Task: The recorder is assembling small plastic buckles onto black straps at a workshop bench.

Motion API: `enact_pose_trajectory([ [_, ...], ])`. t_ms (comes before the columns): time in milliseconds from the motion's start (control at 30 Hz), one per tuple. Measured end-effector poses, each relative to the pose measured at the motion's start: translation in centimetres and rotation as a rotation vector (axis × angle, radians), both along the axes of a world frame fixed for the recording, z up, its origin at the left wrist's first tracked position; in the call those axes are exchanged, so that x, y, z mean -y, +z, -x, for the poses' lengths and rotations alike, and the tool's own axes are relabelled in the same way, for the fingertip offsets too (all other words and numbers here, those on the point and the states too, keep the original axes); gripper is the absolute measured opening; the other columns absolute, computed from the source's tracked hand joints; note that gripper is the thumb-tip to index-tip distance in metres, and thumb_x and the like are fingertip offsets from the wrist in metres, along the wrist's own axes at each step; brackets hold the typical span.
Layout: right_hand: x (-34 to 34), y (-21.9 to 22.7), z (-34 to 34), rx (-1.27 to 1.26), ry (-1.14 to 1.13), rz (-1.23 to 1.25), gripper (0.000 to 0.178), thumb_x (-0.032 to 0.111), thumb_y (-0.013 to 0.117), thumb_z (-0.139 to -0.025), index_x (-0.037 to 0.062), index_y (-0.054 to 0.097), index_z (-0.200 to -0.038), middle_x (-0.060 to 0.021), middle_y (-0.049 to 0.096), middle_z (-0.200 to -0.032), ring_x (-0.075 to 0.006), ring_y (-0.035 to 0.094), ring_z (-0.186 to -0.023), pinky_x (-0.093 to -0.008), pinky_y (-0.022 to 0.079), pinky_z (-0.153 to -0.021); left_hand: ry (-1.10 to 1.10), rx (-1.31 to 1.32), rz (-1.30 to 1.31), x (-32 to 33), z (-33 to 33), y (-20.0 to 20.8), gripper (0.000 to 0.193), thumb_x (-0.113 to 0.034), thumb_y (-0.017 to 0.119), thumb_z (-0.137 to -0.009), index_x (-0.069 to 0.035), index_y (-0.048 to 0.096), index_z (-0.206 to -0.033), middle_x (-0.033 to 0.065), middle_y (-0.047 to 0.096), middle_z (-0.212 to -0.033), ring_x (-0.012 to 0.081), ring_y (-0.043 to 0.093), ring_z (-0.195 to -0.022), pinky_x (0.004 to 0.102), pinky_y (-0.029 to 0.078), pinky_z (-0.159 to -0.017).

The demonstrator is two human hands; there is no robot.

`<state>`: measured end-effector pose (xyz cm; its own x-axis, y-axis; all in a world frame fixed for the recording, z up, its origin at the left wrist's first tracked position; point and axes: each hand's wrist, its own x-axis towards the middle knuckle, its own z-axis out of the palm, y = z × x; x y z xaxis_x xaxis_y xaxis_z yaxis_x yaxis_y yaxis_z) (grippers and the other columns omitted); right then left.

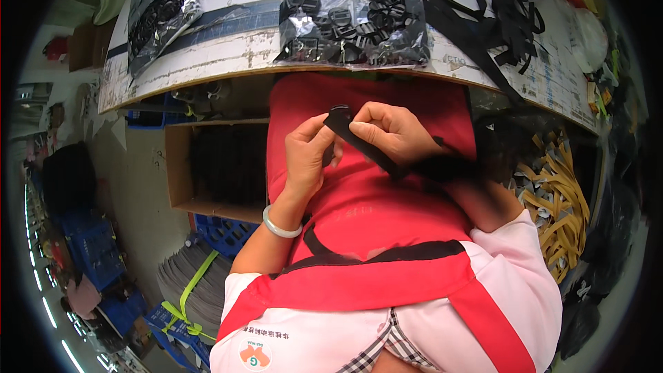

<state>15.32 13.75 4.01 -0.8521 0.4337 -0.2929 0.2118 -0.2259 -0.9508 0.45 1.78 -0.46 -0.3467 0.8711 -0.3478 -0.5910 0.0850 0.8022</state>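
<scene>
Above the red apron (387, 221) on my lap, my left hand (309, 148) is closed, pinching the end of a black webbing strap (362, 144). A small dark buckle (338, 108) shows at that end, just above my left fingertips. Bent fingers and thumb of my right hand (390, 130) close on the strap beside the buckle. From there the webbing slants down to the right, toward my right wrist, where a dark blurred part hides its course. How far the strap is threaded through the buckle I cannot make out.
On the white worktable (242, 52) lie a clear bag of black buckles (352, 17), a smaller bag (162, 17) and loose black straps (494, 21). An open cardboard box (181, 173) stands at left, near a grey webbing roll (193, 283). Tan strips (556, 200) pile up at right.
</scene>
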Motion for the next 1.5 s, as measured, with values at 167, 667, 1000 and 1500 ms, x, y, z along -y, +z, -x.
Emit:
enact_pose_trajectory([
  [167, 0.7, -0.6, 0.1, 0.113, -0.076, 0.244, 0.022, 0.024, 0.056, -0.097, 0.0031, 0.058, -0.092, -0.0039, 0.06, -0.064, -0.008, 0.054, -0.045, -0.0208, 0.041, -0.039, 0.03, -0.235, -0.07, 0.4, -0.1, 0.1, 0.02, -0.007, 0.062, -0.093, 0.004, 0.065, -0.109, 0.0035, 0.065, -0.077, 0.007, 0.056, -0.055, 0.0189, 0.041, -0.044],
  [667, 1.9, -1.3, 1.1, -0.099, -0.33, 0.399, 0.023, 0.025, 0.056, -0.098, 0.0021, 0.057, -0.101, -0.006, 0.063, -0.074, -0.0102, 0.058, -0.054, -0.0226, 0.047, -0.045, 0.178, -1.017, -0.287, -0.3, -0.3, -1.7, 0.014, 0.002, 0.068, -0.085, 0.003, 0.068, -0.099, 0.0065, 0.065, -0.077, 0.0091, 0.059, -0.067, 0.0224, 0.046, -0.057],
  [1000, 0.8, -5.4, 0.7, -0.207, -0.254, -0.326, 0.012, 0.013, 0.066, -0.09, 0.0029, 0.066, -0.097, -0.002, 0.058, -0.089, -0.0069, 0.055, -0.078, -0.0238, 0.046, -0.064, -0.057, 0.108, 0.08, 0.1, 1.2, -0.9, 0.021, -0.013, 0.065, -0.092, 0.003, 0.067, -0.104, 0.005, 0.066, -0.079, 0.0077, 0.056, -0.052, 0.0196, 0.038, -0.039],
  [1500, 1.0, -0.3, 0.2, 0.191, -0.12, -0.079, 0.021, 0.017, 0.065, -0.09, 0.0022, 0.058, -0.077, 0.0046, 0.051, -0.06, -0.0015, 0.042, -0.054, -0.0211, 0.031, -0.046, 0.075, -0.391, -0.093, 0.2, 0.0, 1.3, 0.015, -0.005, 0.065, -0.09, 0.002, 0.069, -0.102, 0.0025, 0.063, -0.073, 0.0053, 0.053, -0.052, 0.0185, 0.038, -0.043],
])
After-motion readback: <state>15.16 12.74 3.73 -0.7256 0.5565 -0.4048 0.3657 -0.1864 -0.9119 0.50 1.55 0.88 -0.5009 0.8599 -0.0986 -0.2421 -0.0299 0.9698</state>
